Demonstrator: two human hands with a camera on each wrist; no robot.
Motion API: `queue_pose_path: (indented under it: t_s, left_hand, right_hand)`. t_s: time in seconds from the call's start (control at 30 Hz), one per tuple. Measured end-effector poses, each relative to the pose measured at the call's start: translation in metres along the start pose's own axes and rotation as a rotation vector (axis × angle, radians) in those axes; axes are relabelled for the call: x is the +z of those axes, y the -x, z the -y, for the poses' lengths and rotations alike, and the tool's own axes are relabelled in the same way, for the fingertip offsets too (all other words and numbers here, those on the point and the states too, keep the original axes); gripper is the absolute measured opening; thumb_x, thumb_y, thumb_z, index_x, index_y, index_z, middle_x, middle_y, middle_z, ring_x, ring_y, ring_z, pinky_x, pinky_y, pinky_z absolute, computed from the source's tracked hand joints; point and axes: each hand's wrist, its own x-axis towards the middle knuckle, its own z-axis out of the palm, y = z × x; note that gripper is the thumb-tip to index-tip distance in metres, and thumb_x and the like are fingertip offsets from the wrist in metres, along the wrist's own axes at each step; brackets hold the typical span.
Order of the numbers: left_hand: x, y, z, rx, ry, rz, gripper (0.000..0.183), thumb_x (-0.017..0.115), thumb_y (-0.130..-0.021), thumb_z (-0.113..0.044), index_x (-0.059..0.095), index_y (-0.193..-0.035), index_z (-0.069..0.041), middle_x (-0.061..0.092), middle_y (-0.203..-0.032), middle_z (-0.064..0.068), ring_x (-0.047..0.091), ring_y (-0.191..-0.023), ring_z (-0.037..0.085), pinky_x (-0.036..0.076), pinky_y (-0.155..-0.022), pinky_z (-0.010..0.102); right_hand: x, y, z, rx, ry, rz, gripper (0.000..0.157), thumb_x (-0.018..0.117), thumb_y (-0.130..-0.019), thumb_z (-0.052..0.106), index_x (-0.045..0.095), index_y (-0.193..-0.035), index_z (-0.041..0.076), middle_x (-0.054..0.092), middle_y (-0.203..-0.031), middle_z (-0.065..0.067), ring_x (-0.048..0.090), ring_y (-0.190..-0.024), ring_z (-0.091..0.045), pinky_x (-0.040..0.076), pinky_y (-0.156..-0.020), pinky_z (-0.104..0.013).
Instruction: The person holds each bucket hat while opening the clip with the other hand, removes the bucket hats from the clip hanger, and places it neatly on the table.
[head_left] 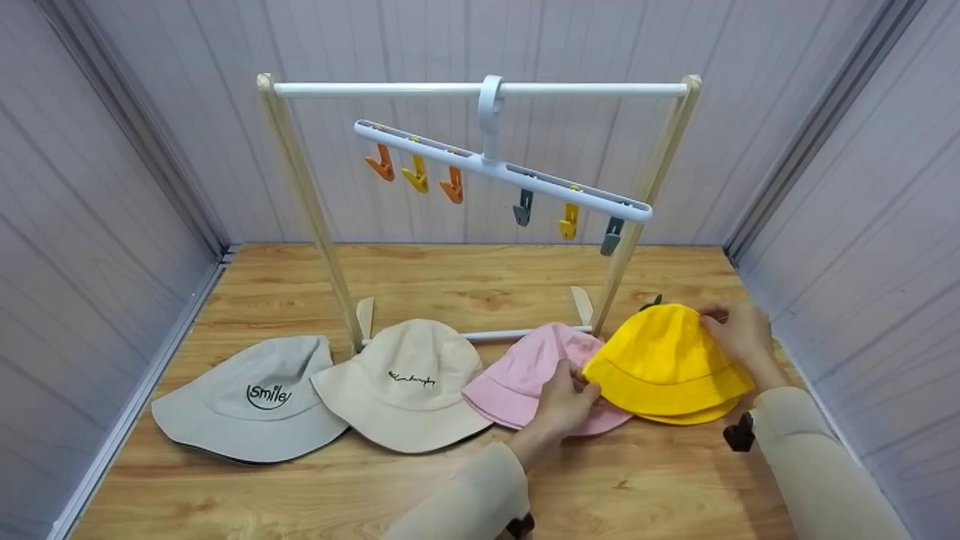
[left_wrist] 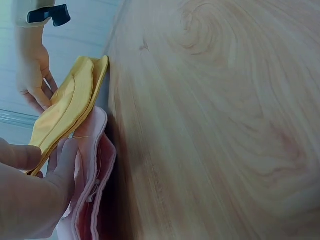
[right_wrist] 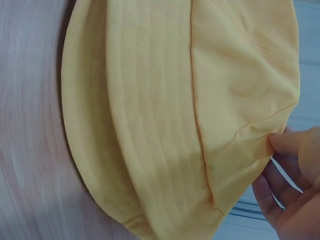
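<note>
A yellow bucket hat lies folded flat at the right end of a row of hats, overlapping a pink bucket hat. My left hand pinches the yellow hat's brim at its left corner, thumb above and fingers beneath, in front of the pink hat. In the left wrist view those fingers lie between the yellow brim and the pink hat. On the other side, my right hand pinches the yellow crown's right edge. Close up, the right wrist view shows its thumb on the cloth, with the other fingers partly behind.
A cream hat and a grey "smile" hat lie to the left. Behind stands a wooden rack with a white bar. From it hangs a white hanger with several coloured clips, including an orange clip.
</note>
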Motion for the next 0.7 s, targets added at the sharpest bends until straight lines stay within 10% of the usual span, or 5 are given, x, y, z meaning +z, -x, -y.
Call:
queue_pose_path:
  t_s: [0.7]
  left_hand:
    - [0.016, -0.009, -0.002, -0.031, -0.133, 0.044, 0.015, 0.067, -0.105, -0.009, 0.053, -0.100, -0.012, 0.064, -0.086, 0.006, 0.074, -0.077, 0.022, 0.064, -0.070, 0.030]
  right_hand:
    - [0.026, 0.005, -0.015, 0.216, 0.041, -0.061, 0.022, 0.062, -0.104, 0.010, 0.080, -0.114, 0.003, 0.076, -0.113, -0.023, 0.069, -0.103, -0.043, 0.054, -0.084, -0.056]
